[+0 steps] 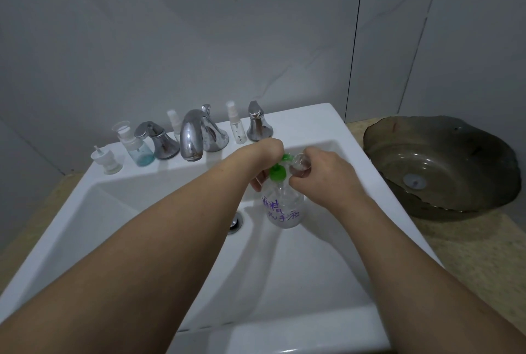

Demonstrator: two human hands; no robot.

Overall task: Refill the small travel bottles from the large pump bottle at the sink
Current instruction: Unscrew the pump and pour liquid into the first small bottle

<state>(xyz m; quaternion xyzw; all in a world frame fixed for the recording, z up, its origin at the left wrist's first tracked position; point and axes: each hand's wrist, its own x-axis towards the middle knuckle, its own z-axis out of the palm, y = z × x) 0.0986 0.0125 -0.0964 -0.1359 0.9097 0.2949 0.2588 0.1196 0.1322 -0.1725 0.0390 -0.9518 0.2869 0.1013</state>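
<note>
The large pump bottle (284,208), clear with a green pump head (277,173) and purple handwriting on its side, stood inside the white sink (327,274), just right of the drain (236,221). The left hand (266,154) lay over the top of the pump, fingers curled down around it and its neck. The right hand (318,171) was closed around a small clear travel bottle (300,165), holding it tilted right at the green nozzle; whether the two touched could not be made out.

Along the far ledge of the sink, from left to right, stood a loose white pump cap (106,160), a small bottle with blue liquid at its bottom (136,145), a chrome tap handle (158,140), a small spray bottle (174,123) partly behind the chrome faucet (196,134), another clear spray bottle (236,123) and a second chrome handle (258,123).

To the right of the sink, on the speckled counter (455,242), sat a dark glass basin (438,165) with a pale plug at its centre. Grey tiled wall (199,26) rose behind.
</note>
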